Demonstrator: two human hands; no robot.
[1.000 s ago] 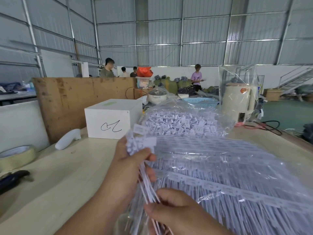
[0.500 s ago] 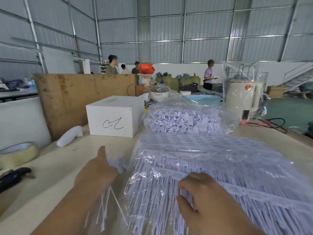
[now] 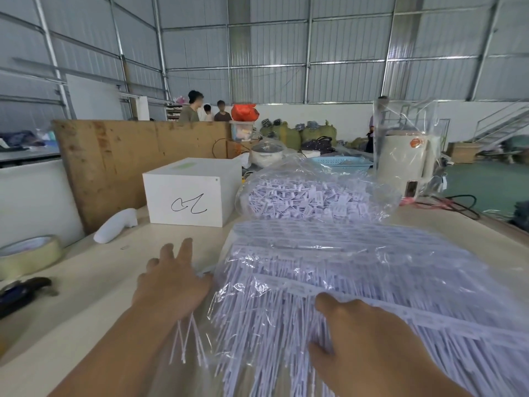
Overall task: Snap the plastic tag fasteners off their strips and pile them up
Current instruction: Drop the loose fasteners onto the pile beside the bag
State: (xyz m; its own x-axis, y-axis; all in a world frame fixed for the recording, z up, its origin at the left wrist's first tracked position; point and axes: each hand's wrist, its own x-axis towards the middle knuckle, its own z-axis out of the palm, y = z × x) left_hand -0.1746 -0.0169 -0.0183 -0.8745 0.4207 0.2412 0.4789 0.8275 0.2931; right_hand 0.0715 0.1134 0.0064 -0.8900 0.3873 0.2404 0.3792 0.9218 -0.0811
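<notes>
A big clear bag of white tag fastener strips (image 3: 357,270) covers the right half of the table. My right hand (image 3: 369,342) lies on its near part, thumb stretched along a strip header, fingers bent down among the thin tails, tips hidden. My left hand (image 3: 171,282) is flat on the table just left of the bag, fingers straight and spread, pressing on a small bunch of loose fasteners (image 3: 187,345) whose tails stick out under the wrist. Behind the strips sits a second clear bag of loose fasteners (image 3: 315,199).
A white box (image 3: 186,193) stands at the back left, a white handled tool (image 3: 114,227) beside it. A tape roll (image 3: 28,253) and a black tool (image 3: 23,290) lie at the left edge. A wrapped white appliance (image 3: 403,164), cables (image 3: 458,202) and a plywood board (image 3: 128,156) stand behind.
My left hand carried the snapped-off bunch down to the table on the left and opened flat over it. My right hand let go of the tails and moved onto the bag of strips.
</notes>
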